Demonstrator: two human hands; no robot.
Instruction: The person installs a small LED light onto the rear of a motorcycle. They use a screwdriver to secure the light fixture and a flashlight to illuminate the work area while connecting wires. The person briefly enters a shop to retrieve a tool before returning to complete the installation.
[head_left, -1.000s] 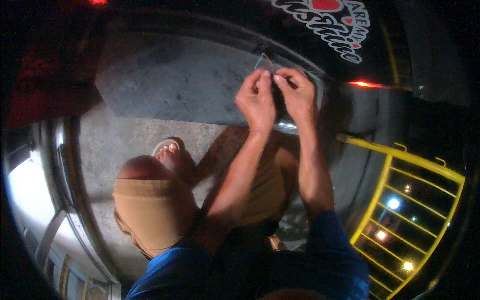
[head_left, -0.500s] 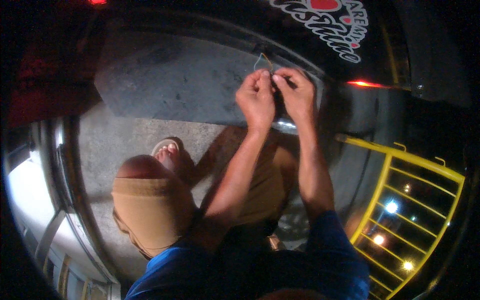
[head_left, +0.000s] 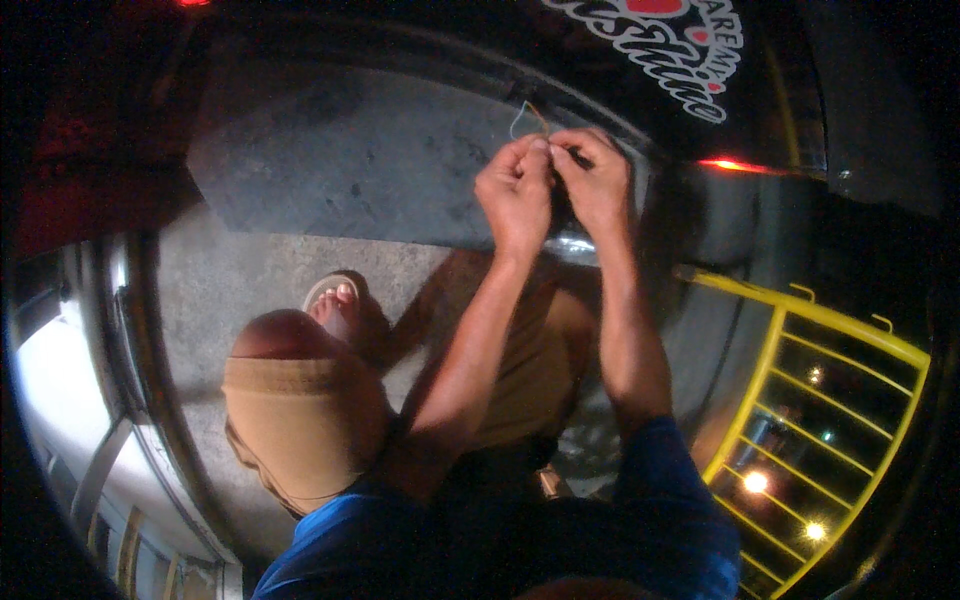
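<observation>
Pinches thin wires (head_left: 539, 117) in left hand (head_left: 517, 193), apparently the nearer; holds right hand (head_left: 597, 185) just beside, thumb and finger narrowly together, cannot tell on what. Has them looping just beyond the fingertips (head_left: 541, 146), long axis pointing away, by the panel (head_left: 320, 160), far edge, near right corner. Stretches both forearms (head_left: 478, 355) forward, wrists apart.

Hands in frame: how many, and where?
2: the left hand and, just right of it, the right hand, both pinching at thin strands near the upper right of the gray panel. Dark margins could hide others.
</observation>
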